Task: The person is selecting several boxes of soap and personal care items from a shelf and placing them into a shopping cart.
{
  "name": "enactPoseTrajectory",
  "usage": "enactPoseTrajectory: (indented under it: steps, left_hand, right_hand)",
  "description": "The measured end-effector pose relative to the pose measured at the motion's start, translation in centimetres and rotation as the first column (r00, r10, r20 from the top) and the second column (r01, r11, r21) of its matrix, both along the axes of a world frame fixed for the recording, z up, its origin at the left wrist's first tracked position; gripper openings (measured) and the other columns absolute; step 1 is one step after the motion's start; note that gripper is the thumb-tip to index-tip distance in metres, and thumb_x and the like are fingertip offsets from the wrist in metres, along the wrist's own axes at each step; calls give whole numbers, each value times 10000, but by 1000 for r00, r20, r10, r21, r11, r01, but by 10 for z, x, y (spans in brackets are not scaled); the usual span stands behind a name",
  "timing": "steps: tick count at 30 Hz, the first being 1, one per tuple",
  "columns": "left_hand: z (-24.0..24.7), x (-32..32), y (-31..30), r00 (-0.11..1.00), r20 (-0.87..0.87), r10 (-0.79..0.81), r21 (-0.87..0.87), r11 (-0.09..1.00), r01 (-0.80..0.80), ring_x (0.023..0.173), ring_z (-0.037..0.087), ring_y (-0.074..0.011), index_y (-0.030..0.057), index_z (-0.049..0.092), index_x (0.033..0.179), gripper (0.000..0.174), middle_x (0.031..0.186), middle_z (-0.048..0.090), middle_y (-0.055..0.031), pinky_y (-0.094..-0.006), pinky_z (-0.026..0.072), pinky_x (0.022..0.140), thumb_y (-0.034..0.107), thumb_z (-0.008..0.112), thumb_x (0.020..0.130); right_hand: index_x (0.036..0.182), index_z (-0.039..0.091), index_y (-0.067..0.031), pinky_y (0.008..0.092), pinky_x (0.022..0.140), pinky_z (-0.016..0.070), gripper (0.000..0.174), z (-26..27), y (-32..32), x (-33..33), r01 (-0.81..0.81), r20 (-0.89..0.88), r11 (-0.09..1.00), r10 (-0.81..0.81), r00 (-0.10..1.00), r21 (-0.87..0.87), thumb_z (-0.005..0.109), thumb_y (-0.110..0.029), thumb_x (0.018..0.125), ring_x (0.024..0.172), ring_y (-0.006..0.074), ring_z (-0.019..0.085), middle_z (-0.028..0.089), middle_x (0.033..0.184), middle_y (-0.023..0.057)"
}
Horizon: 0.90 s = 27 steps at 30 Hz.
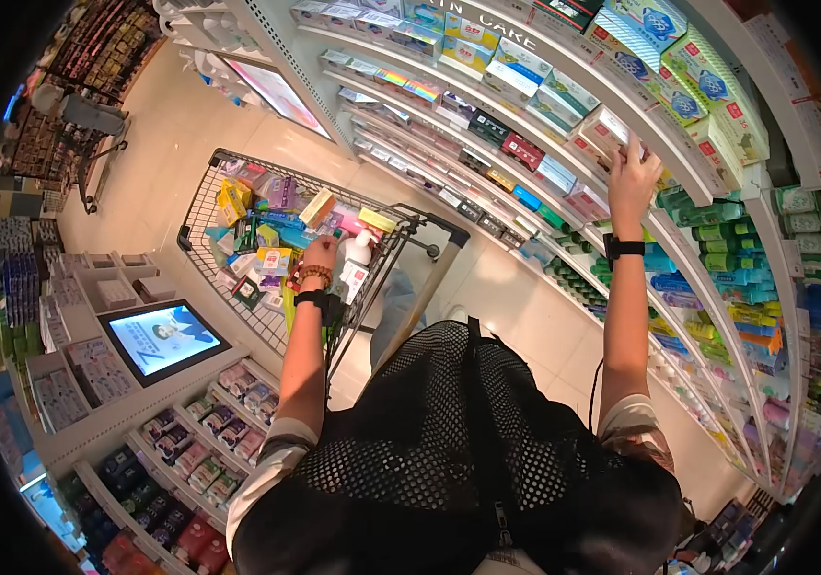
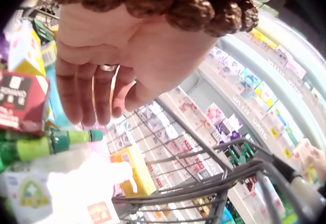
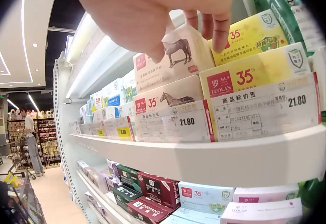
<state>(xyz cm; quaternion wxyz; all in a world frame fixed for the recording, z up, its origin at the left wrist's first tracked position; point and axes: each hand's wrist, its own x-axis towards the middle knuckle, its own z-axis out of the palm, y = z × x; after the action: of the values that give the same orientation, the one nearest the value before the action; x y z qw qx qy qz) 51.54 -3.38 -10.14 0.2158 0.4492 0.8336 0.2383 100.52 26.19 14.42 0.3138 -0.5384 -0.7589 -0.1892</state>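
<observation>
At the shelf on the right, my right hand (image 1: pixel 634 187) is on a beige soap box (image 3: pixel 175 63) with a horse picture. In the right wrist view the thumb lies at its front face and the fingers come down on its far side. A matching horse box (image 3: pixel 170 94) sits beneath it, and yellow boxes (image 3: pixel 254 74) stand beside it. My left hand (image 1: pixel 319 257) hangs over the shopping cart (image 1: pixel 201 206), its fingers loosely extended and holding nothing. Below it in the cart lie a dark red box (image 2: pixel 23 102), a green bottle (image 2: pixel 51 143) and a white pump bottle (image 1: pixel 359 251).
A price-tagged shelf edge (image 3: pixel 204 155) runs below the boxes, with ROMANO boxes (image 3: pixel 153 191) on the tier beneath. The cart handle (image 1: pixel 420 297) is close to my front. On the left, a display screen (image 1: pixel 161 340) stands above shelves of packs. A person (image 3: pixel 33 142) stands farther down the aisle.
</observation>
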Motion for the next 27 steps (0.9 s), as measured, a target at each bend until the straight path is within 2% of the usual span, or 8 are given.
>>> enactPoseTrajectory:
  steps: [5,6,10,14,17,18,21,27]
  left_hand:
    - [-16,26,89,996,89,-20,-157,987,34,1011,681,-383,12,670,1132,406,1033,718,-213,-443,532,919,225,742,794]
    - [-61,21,90,996,86,5,-150,989,9,893,723,-328,-10,523,1323,654,1007,728,-185,-443,579,778,242,790,781]
    - [-108,23,115,677,639,364,-214,930,-298,601,688,-251,72,311,1331,789,894,671,-171,-352,527,425,109,854,759]
    - [-104,3,124,687,626,368,-250,930,-271,575,689,-316,19,238,1323,876,980,662,-252,-457,569,455,139,885,744]
    - [-62,14,106,780,543,311,-251,947,-202,912,705,-355,-50,379,1327,893,1089,670,-251,-438,590,731,216,931,677]
    - [-63,12,103,987,115,110,-170,981,-89,1003,668,-369,-67,513,1200,778,1084,672,-220,-406,559,840,225,946,623]
    - [-7,28,74,984,-163,-69,163,982,95,1048,613,-372,-24,553,1187,718,1157,561,-204,-402,536,887,173,931,609]
    - [171,108,3,948,133,-290,499,846,189,1173,543,-294,38,523,1245,720,1288,475,-132,-389,497,992,-12,877,620]
  right_hand:
    - [1449,483,-75,454,977,428,522,-15,-70,0,-88,-222,994,71,972,-68,637,-118,952,1162,375,491,505,1259,204]
    - [1448,483,-70,455,983,425,513,-24,-88,1,-89,-210,990,64,976,-111,628,-117,958,1171,375,488,505,1261,203]
    - [1446,484,-64,457,1003,414,495,-49,-153,21,-27,-206,955,-36,978,-294,611,-123,971,1193,374,482,505,1268,203]
    - [1447,482,-63,460,1017,406,489,-67,-191,49,60,-241,927,-159,957,-371,601,-135,978,1209,378,476,501,1286,206]
    - [1451,479,-61,467,1026,401,489,-70,-204,66,134,-216,921,-224,950,-366,592,-148,983,1219,381,474,502,1299,210]
    - [1451,479,-61,467,1026,401,489,-67,-204,67,140,-228,920,-235,945,-366,592,-148,983,1219,381,474,502,1299,210]
    - [1438,489,-56,464,1028,400,475,-58,-201,67,81,-345,914,-230,910,-398,588,-139,981,1210,380,483,509,1299,210]
    - [1414,504,-26,383,896,479,475,-37,-210,25,-265,-592,899,8,806,-348,600,-88,953,1061,298,581,605,1166,164]
